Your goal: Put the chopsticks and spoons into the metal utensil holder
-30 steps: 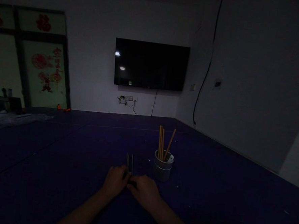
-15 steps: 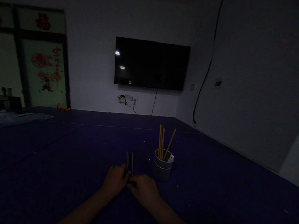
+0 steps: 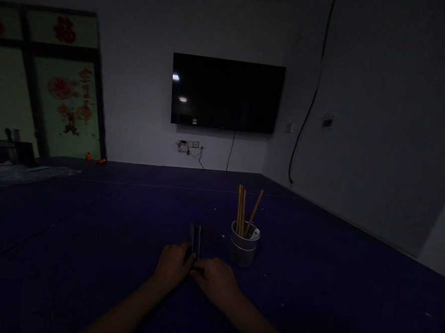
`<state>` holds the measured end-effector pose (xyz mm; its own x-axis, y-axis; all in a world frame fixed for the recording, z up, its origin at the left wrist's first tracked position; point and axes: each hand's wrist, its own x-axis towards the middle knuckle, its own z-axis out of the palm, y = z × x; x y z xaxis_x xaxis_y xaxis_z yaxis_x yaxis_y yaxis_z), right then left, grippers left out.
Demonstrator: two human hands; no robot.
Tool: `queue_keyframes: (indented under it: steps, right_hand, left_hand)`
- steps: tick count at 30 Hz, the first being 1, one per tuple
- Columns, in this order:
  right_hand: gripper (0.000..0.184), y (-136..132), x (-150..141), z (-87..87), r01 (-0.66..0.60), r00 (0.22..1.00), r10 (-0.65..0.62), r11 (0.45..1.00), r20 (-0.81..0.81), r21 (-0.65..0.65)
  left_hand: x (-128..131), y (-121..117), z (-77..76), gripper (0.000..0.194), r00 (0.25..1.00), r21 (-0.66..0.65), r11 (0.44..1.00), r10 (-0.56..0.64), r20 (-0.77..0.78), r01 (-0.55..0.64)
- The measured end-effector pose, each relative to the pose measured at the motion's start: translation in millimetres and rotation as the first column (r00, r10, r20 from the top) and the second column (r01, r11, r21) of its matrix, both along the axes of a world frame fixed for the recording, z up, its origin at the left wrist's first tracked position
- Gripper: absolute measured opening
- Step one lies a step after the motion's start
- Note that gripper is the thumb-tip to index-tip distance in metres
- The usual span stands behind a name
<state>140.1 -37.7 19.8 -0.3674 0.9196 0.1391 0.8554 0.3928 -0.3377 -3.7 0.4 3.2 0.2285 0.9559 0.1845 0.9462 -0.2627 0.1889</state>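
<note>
Barely anything has moved since the earlier frame: both hands keep almost the same pose, and the slim pieces [image 3: 200,240] show only a slight shift in view. These number two, side by side with a narrow gap, their far ends pointing away from the person, beyond the fingertips; their near ends run down to where the left hand [image 3: 172,265] and the right hand [image 3: 217,281] meet. Fingers on both hands are bent, but it is too dark to tell whether either closes on a piece. One cup [image 3: 242,254] stands on the purple surface [image 3: 121,225], near the right hand, holding at least four sticks [image 3: 243,213], one leaning apart.
</note>
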Motion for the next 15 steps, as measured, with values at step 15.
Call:
queue_keyframes:
  steps: [15]
  right_hand:
    - [0.028, 2.5, -0.2, -3.5, 0.000, 1.000, 0.000, 1.000, 0.010, 0.014]
  left_hand:
    - [-1.6, 2.1, -1.2, 0.033, 0.995, 0.012, 0.997, -0.076, 0.069, 0.075]
